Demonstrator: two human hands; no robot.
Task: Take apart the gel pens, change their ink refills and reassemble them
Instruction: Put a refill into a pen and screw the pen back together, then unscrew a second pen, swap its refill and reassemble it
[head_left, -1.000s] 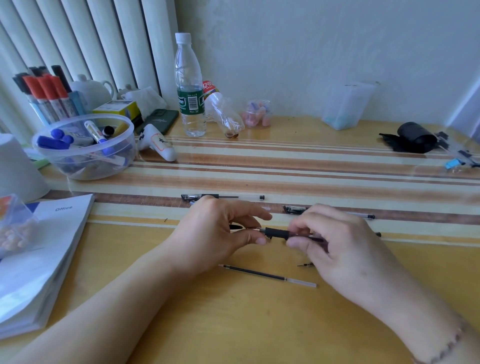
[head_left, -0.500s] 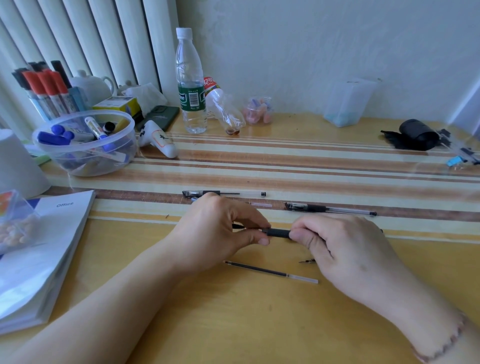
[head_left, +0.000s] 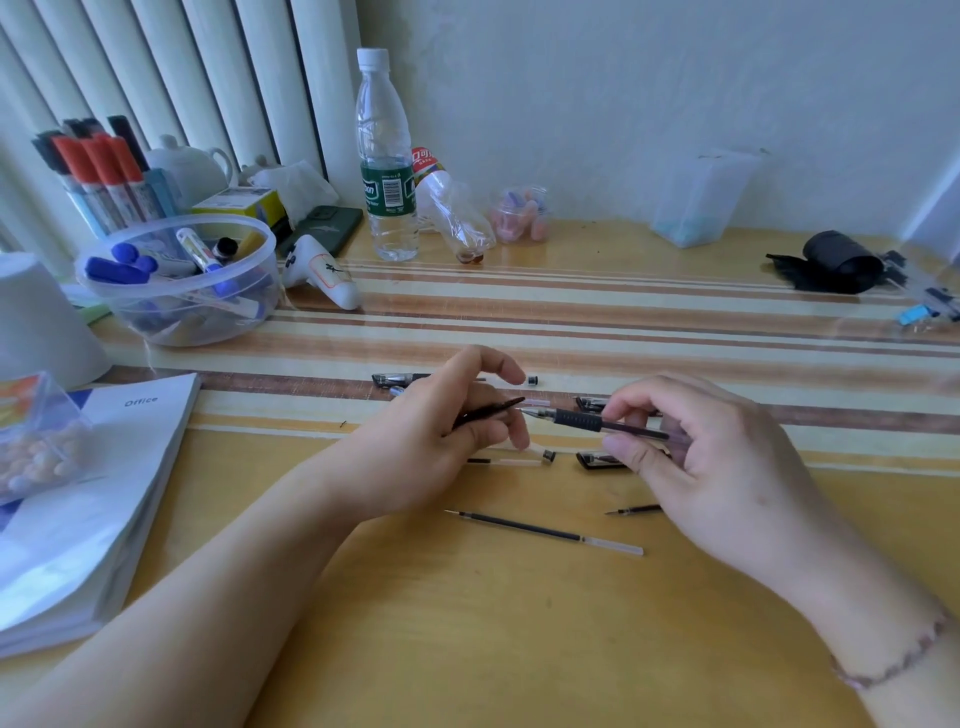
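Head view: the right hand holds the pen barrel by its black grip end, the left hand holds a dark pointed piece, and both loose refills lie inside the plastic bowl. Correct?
Not quite. In the head view the loose refills lie on the wooden desk near the hands, not in the plastic bowl. The rest stands.

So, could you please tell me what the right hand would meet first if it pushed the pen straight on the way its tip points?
Most likely the left hand. The right hand holds the pen with its tip aimed left, almost touching the fingers and the black pen cap they hold. Depth is hard to judge.
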